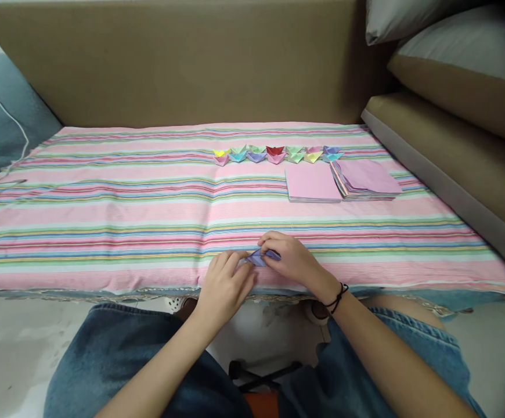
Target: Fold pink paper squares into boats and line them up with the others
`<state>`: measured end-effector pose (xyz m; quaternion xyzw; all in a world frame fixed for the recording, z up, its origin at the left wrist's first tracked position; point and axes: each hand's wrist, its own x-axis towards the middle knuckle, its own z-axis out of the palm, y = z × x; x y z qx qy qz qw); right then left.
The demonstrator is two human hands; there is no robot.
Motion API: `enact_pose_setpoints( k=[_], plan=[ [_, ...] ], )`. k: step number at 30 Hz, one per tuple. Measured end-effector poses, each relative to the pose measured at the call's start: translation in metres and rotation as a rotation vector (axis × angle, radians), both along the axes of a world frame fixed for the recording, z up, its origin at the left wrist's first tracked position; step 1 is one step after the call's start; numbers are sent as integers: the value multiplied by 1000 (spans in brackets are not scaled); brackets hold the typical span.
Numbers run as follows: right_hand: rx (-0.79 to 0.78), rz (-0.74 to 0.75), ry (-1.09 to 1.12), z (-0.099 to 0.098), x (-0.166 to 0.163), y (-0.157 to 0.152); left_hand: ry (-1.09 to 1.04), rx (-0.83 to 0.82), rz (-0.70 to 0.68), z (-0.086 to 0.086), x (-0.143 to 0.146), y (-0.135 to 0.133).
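Note:
A small purple folded paper point(260, 257) lies near the front edge of the striped cloth point(126, 209). My left hand point(225, 285) pinches its left side with curled fingers. My right hand point(291, 258) presses and grips its right side, fingers closed over it. Most of the paper is hidden under my fingers.
A row of several folded paper boats point(276, 154) in mixed colours lies farther back. Two stacks of pink and lilac paper squares point(312, 183) point(368, 179) sit to the right. Brown cushions point(453, 145) border the right; a brown backrest point(183, 64) stands behind. A white cable point(4, 116) runs at left.

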<state>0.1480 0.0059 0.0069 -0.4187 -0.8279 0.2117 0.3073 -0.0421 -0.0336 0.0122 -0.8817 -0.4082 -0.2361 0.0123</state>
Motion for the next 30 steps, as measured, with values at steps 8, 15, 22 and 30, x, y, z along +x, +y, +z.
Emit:
enact_pose_setpoints(
  k=[8,15,22,30],
  plan=[
    [-13,-38,23,-2,-3,0,1,-3,28,-1,2,0],
    [-30,-20,11,0,-3,-1,68,-56,30,-4,10,1],
    [-48,6,-9,3,0,-1,40,-29,52,-9,13,0],
    [-40,10,-17,6,1,-2,30,-69,47,-9,15,1]
  ],
)
